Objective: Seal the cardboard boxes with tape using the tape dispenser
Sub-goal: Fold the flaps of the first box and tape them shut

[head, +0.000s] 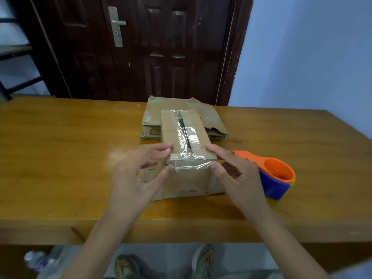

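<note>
Here both hands grip the small cardboard box [186, 150] mid-table, left hand [136, 174] and right hand [235, 174] pinching its taped near corners; the orange-and-blue tape dispenser [275, 176] lies just right.

The cardboard box [186, 146] is matt brown corrugated board, a little scuffed, with a strip of clear glossy tape [186, 135] running along its top seam and wrinkling where it folds over the near edge. Behind it the flattened cardboard [209, 117] looks rougher, torn at the edges, with shiny scraps of old tape stuck on. The tape dispenser [275, 178] is smooth plastic, orange and blue, with a soft sheen. The table [60, 158] is varnished wood, honey-coloured and glossy enough to catch the light. The door [161, 47] is dark lacquered wood, scratched in places, with a dull brushed metal handle plate [116, 27].
</note>
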